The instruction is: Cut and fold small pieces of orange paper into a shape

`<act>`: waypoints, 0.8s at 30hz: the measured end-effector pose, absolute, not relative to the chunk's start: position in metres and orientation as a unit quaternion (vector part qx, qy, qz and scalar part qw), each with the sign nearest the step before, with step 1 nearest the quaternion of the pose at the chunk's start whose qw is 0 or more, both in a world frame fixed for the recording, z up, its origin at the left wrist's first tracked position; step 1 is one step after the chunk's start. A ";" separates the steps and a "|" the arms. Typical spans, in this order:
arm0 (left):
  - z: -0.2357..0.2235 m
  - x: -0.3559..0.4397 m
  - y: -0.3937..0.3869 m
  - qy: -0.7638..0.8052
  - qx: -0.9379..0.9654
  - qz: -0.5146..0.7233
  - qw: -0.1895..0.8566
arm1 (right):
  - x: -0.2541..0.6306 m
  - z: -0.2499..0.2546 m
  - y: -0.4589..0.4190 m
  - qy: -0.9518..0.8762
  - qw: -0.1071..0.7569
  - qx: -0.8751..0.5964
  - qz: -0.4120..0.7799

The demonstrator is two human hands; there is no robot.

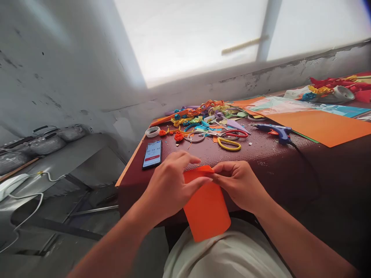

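A sheet of orange paper hangs at the near edge of the table, its lower end in front of my lap and its upper edge folded or curled over. My right hand pinches the top right corner between thumb and fingers. On the other side, my left hand grips the upper part, thumb lying across the front and fingers at the top edge. Just beyond my hands lie yellow-handled scissors and red-handled scissors. A phone showing a timer rests left of them.
A blue glue gun with a black cord sits on the right of the dark red table. Coloured paper scraps are heaped at the back. Tape stands at the left edge; large orange sheets lie at right.
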State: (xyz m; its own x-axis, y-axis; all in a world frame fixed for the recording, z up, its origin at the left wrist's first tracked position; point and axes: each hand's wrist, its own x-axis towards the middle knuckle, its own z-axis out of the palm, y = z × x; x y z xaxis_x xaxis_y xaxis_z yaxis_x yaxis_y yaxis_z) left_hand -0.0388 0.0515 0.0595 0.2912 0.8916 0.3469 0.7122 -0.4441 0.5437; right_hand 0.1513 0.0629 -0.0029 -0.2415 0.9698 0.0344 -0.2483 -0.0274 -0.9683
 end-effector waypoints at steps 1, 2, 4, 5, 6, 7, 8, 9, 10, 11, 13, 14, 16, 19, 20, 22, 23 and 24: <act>0.066 -0.034 0.058 0.494 0.810 0.261 0.180 | 0.150 -0.002 0.063 -0.504 0.494 -0.373 0.602; 0.070 -0.030 0.063 0.495 0.810 0.243 0.200 | 0.149 -0.001 0.064 -0.515 0.495 -0.380 0.588; 0.072 -0.024 0.074 0.491 0.798 0.241 0.251 | 0.150 0.000 0.068 -0.535 0.495 -0.393 0.561; 0.071 -0.024 0.080 0.489 0.788 0.253 0.276 | 0.151 -0.001 0.070 -0.546 0.489 -0.399 0.551; 0.071 -0.025 0.086 0.484 0.775 0.270 0.303 | 0.153 -0.002 0.072 -0.554 0.480 -0.403 0.548; 0.070 -0.029 0.092 0.485 0.765 0.284 0.316 | 0.155 -0.003 0.074 -0.560 0.469 -0.407 0.548; 0.071 -0.033 0.099 0.490 0.757 0.296 0.317 | 0.158 -0.005 0.076 -0.563 0.458 -0.411 0.551; 0.072 -0.038 0.105 0.497 0.749 0.309 0.311 | 0.160 -0.007 0.078 -0.563 0.448 -0.414 0.558; 0.074 -0.044 0.111 0.502 0.744 0.319 0.303 | 0.163 -0.009 0.079 -0.558 0.442 -0.416 0.566; 0.075 -0.048 0.117 0.507 0.742 0.328 0.292 | 0.165 -0.011 0.080 -0.551 0.439 -0.416 0.574; 0.075 -0.055 0.126 0.509 0.747 0.336 0.264 | 0.168 -0.014 0.082 -0.541 0.441 -0.415 0.584; 0.073 -0.057 0.129 0.508 0.753 0.339 0.244 | 0.169 -0.015 0.083 -0.537 0.443 -0.414 0.587; 0.065 -0.061 0.130 0.500 0.767 0.354 0.189 | 0.173 -0.017 0.084 -0.533 0.446 -0.415 0.588; 0.046 -0.070 0.123 0.449 0.804 0.380 0.093 | 0.184 -0.018 0.085 -0.518 0.448 -0.421 0.595; 0.039 -0.074 0.120 0.400 0.842 0.356 0.067 | 0.188 -0.019 0.086 -0.510 0.448 -0.422 0.600; 0.025 -0.079 0.112 0.239 0.934 0.238 -0.119 | 0.196 -0.019 0.088 -0.497 0.447 -0.424 0.611; 0.020 -0.080 0.110 0.204 0.933 0.220 -0.199 | 0.200 -0.019 0.089 -0.497 0.443 -0.423 0.615; 0.016 -0.080 0.108 0.190 0.923 0.214 -0.257 | 0.202 -0.018 0.089 -0.501 0.436 -0.421 0.618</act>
State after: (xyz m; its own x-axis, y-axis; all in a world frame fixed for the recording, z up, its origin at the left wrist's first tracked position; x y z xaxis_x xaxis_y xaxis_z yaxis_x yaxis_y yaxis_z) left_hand -0.0795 0.1077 0.0164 0.8368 0.2405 0.4919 0.4598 -0.7964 -0.3929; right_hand 0.2020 0.0894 -0.0185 -0.2657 0.9604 -0.0834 -0.1182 -0.1183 -0.9859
